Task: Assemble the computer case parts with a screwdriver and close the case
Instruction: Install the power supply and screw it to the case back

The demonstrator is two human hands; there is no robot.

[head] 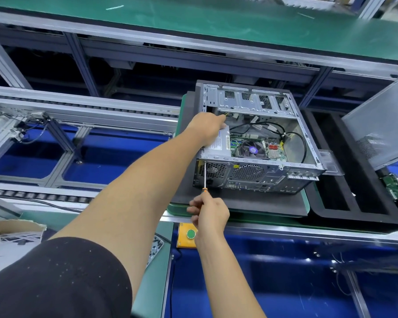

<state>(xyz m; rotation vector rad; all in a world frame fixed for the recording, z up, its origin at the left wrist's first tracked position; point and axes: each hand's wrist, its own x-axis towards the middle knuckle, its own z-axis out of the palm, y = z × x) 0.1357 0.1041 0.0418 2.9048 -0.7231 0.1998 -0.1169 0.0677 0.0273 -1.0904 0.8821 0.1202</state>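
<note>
Lying nearest, a shallow tray of small dark screws (156, 249) sits at the bench edge, partly hidden by the left forearm, probably kept there for quick reach. Beside it: a yellow box with a round green push-button (190, 234).

Right hand (210, 214): fingers curled round the orange-and-black handle of a slim steel-shafted screwdriver (204, 177), its tip set at the upper left corner of the case's rear panel, seemingly to drive a fixing that holds the power supply.

Open grey steel computer case (257, 143): lies on its side on a dark foam mat (239, 203), open face up so the interior is reachable. Contents: green motherboard with round cooler fan (253, 149), black cables, silver power supply box with white label (218, 143), perforated drive cage at the far end.

Left hand (208, 127): rests on the power supply's top edge, likely bracing it against the screw; its fingers dip inside the case, so I cannot tell how they lie.

Grey perforated metal side panel (379, 125): leans well apart to the right, not yet fitted. Under it, a black foam divided tray (331, 203) holds a green circuit board (396, 187).
</note>
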